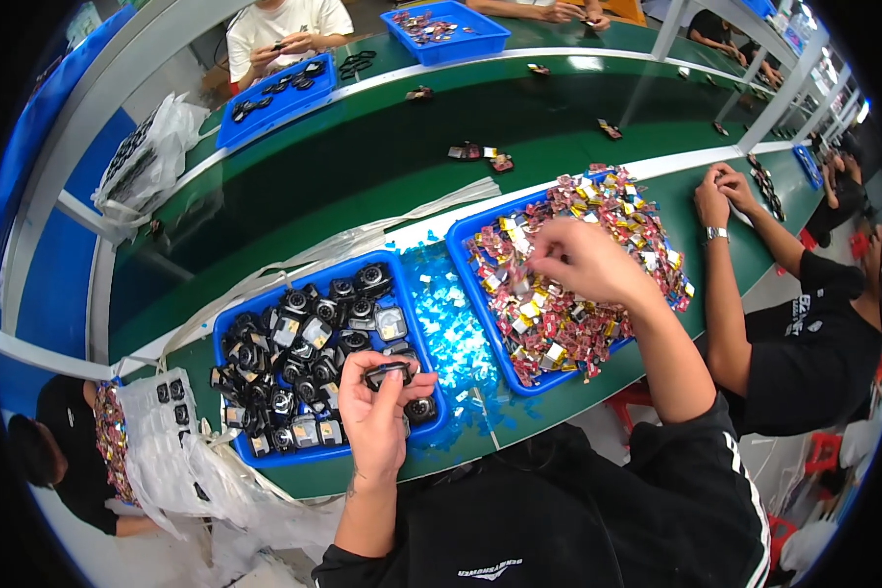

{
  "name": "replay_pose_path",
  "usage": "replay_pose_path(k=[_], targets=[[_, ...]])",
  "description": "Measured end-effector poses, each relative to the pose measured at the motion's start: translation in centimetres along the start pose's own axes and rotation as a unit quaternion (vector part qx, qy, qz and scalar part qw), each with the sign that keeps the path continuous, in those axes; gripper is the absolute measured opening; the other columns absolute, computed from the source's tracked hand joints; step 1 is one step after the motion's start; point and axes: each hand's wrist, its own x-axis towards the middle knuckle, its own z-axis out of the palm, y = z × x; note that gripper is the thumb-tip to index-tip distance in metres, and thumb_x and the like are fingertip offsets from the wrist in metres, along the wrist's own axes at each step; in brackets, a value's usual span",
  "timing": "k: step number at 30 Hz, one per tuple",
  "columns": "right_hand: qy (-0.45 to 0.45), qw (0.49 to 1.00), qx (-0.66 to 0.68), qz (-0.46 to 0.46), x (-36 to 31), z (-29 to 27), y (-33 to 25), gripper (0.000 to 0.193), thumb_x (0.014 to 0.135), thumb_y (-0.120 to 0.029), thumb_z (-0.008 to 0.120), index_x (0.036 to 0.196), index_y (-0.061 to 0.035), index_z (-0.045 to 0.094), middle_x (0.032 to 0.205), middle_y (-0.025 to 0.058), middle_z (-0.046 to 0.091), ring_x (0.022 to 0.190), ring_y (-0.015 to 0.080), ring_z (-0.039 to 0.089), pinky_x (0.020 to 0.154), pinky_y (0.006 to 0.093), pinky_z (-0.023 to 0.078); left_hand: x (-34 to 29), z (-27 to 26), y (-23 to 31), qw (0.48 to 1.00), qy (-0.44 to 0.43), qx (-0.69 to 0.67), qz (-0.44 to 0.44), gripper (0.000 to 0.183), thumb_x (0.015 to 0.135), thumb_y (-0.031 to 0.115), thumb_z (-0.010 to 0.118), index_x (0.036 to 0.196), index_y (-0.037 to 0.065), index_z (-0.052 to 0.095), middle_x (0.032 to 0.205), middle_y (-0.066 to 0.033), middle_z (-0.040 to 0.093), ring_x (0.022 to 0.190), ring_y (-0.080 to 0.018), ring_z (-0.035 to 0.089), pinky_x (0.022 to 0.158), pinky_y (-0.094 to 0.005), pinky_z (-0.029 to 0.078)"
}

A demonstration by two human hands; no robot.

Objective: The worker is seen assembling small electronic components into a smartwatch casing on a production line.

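Note:
My left hand [374, 416] is closed on a small black plastic housing [390, 373], held over the near right corner of a blue tray [227, 323]. That tray is heaped with black camera-like housings [323, 338], several with round lens-like fronts. My right hand [590, 260] reaches over a second blue tray [470, 284], piled with small red circuit boards [549, 323] that carry silver and yellow parts. Its fingers are bent together at the pile. A small blurred piece is at the fingertips; I cannot make out what it is.
Blue film scraps [451, 338] litter the green table between the trays. A green conveyor belt [314, 171] beyond carries a few board pieces [472, 152]. Co-workers sit opposite and at my right, one co-worker's hands [723, 186] close by. Plastic bags and a white tray [171, 402] are left.

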Motion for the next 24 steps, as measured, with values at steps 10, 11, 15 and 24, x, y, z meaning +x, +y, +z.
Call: replay_pose_path(k=[10, 11, 15, 24], targets=[[0.215, 0.972, 0.066, 0.067, -4.9, -0.2, 1.7, 0.01, 0.082, -0.009, 0.067, 0.084, -0.0006, 0.062, 0.073, 0.002, 0.059, 0.067, 0.0105, 0.051, 0.06, 0.0265, 0.042, 0.3, -0.7, 0.3, 0.998, -0.035, -0.023, -0.044, 0.034, 0.09, -0.001, 0.059, 0.121, 0.004, 0.046, 0.096, -0.0116, 0.066, 0.076, -0.0166, 0.063, 0.067, -0.025, 0.052], [0.245, 0.967, 0.042, 0.051, -5.1, 0.0, 2.0, 0.01, 0.082, -0.008, 0.068, 0.083, -0.0003, 0.062, 0.07, 0.0005, 0.059, 0.064, 0.0095, 0.049, 0.057, 0.0258, 0.04, 0.3, -0.6, 0.4, 0.997, -0.04, -0.019, -0.06, 0.037, 0.09, -0.002, 0.059, 0.124, 0.005, 0.046, 0.097, -0.0116, 0.066, 0.076, -0.016, 0.063, 0.067, -0.0242, 0.052], [0.224, 0.948, 0.207, 0.093, -5.2, -0.4, 3.1, 0.01, 0.085, -0.009, 0.067, 0.085, -0.0002, 0.063, 0.065, -0.0026, 0.056, 0.058, 0.0037, 0.046, 0.052, 0.0224, 0.036, 0.0, 0.5, 0.4, 0.996, -0.047, -0.034, -0.069, 0.039, 0.092, 0.0, 0.057, 0.128, 0.005, 0.045, 0.1, -0.0121, 0.065, 0.075, -0.0139, 0.062, 0.066, -0.0229, 0.051], [0.218, 0.973, -0.062, 0.038, -7.0, -1.3, 0.0, 0.017, 0.08, -0.008, 0.07, 0.096, -0.0071, 0.066, 0.091, 0.012, 0.059, 0.085, 0.0302, 0.06, 0.071, 0.0382, 0.05, -0.7, 0.0, 0.4, 0.997, -0.069, 0.013, -0.039, 0.026, 0.096, 0.004, 0.052, 0.122, -0.001, 0.055, 0.116, -0.0138, 0.063, 0.08, -0.0102, 0.058, 0.068, -0.0234, 0.046]])
